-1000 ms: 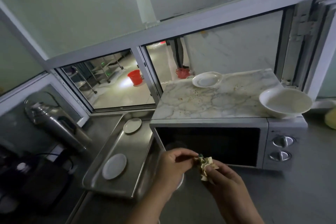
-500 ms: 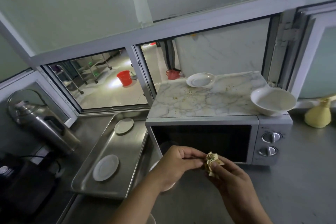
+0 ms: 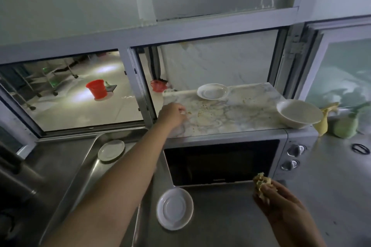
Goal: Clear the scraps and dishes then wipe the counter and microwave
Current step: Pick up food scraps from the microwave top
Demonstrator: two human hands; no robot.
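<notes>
A white microwave (image 3: 297,142) stands on the steel counter (image 3: 331,186). Its marble-patterned top (image 3: 241,110) is strewn with crumbs. My left hand (image 3: 172,113) reaches up to the top's left part and its fingertips pinch a small pale scrap there. My right hand (image 3: 277,196) stays low in front of the microwave and holds a wad of yellowish scraps (image 3: 261,182). On the top sit a white plate (image 3: 212,91) at the back and a white bowl (image 3: 299,113) at the right edge. A white saucer (image 3: 174,208) lies on the counter below the microwave door.
A steel tray (image 3: 80,178) at the left holds a small white saucer (image 3: 111,150). A yellow cloth (image 3: 323,120) and a green cloth (image 3: 345,124) lie right of the microwave, with a black ring (image 3: 360,148) beside them. An open window behind shows a red bucket (image 3: 97,88).
My left hand left the wad and reached up onto the microwave top. My right hand dropped lower and to the right with the scraps.
</notes>
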